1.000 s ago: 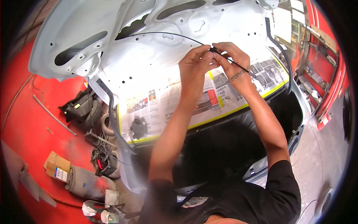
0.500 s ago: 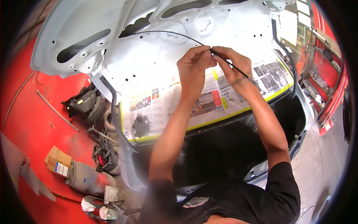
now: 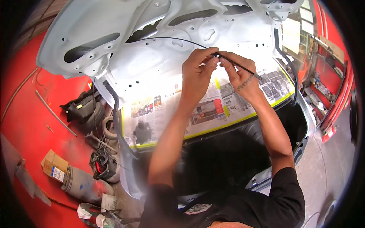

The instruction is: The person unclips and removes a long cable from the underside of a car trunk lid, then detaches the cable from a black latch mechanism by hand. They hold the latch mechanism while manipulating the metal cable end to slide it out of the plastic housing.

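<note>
A thin black cable (image 3: 173, 38) runs out of an opening in the raised white-grey trunk lid (image 3: 125, 59) and arcs over to my hands. My left hand (image 3: 198, 70) pinches it between thumb and fingertips, near a small dark fitting. Close beside it, my right hand (image 3: 239, 70) grips the cable too, with thumb and fingers drawn together. Past that grip the cable's free end lies across the back of my right hand and finishes in a small grey tip (image 3: 259, 77). My fingertips partly hide the fitting.
Newspaper sheets (image 3: 171, 114) edged with yellow tape lie behind my forearms. Below them gapes the dark trunk opening (image 3: 224, 159). On the left floor stand a cardboard box (image 3: 55, 163), a grey cylinder (image 3: 85, 184) and loose car parts. A red shelf (image 3: 336, 98) holds items at right.
The cable's free end has swung up, away from my right forearm, and its tip now shows more plainly. Both hands stay together on the cable. The whole view has shifted slightly.
</note>
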Tool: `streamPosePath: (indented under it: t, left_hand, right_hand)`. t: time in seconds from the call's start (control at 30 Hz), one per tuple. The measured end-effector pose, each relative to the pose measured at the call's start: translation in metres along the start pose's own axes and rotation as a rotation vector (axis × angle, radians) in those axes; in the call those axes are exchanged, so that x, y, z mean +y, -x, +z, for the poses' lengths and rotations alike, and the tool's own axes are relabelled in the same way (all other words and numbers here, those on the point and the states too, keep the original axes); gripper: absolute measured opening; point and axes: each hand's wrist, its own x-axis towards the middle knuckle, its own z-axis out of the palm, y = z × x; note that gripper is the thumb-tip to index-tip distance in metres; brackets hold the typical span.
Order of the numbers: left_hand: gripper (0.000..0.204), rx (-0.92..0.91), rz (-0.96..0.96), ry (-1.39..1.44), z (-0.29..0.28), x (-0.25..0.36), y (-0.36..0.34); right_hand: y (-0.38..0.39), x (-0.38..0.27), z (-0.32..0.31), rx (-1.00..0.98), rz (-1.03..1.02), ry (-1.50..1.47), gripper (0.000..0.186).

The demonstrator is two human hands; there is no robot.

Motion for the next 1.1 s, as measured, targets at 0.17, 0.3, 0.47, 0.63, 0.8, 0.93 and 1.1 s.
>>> streamPosePath:
  t: [0.17, 0.3, 0.47, 0.63, 0.8, 0.93, 1.1]
  left_hand:
    - [0.025, -0.009, 0.169, -0.156, -0.009, -0.006, -0.009]
    - [0.021, 0.035, 0.260, -0.322, -0.013, 0.001, -0.012]
    - [0.022, 0.090, 0.221, -0.332, -0.020, 0.002, -0.013]
    - [0.024, 0.098, 0.155, -0.349, -0.026, 0.000, -0.016]
    - [0.024, 0.149, 0.149, -0.323, -0.039, -0.015, -0.020]
    - [0.024, 0.157, 0.151, -0.366, -0.048, -0.024, -0.031]
    - [0.020, 0.186, 0.256, -0.472, -0.064, -0.033, -0.049]
  right_hand:
    - [-0.004, -0.010, 0.003, 0.020, -0.097, 0.065, 0.020]
    - [-0.008, -0.014, 0.003, 0.024, -0.151, 0.108, 0.019]
    - [-0.012, -0.021, 0.008, 0.046, -0.222, 0.157, 0.020]
    - [-0.011, -0.025, 0.015, 0.064, -0.144, 0.082, 0.021]
    - [-0.013, -0.027, 0.017, 0.040, -0.212, 0.142, 0.022]
    - [-0.010, -0.026, 0.018, 0.027, -0.171, 0.135, 0.022]
    - [-0.012, -0.029, 0.016, 0.052, -0.117, 0.079, 0.024]
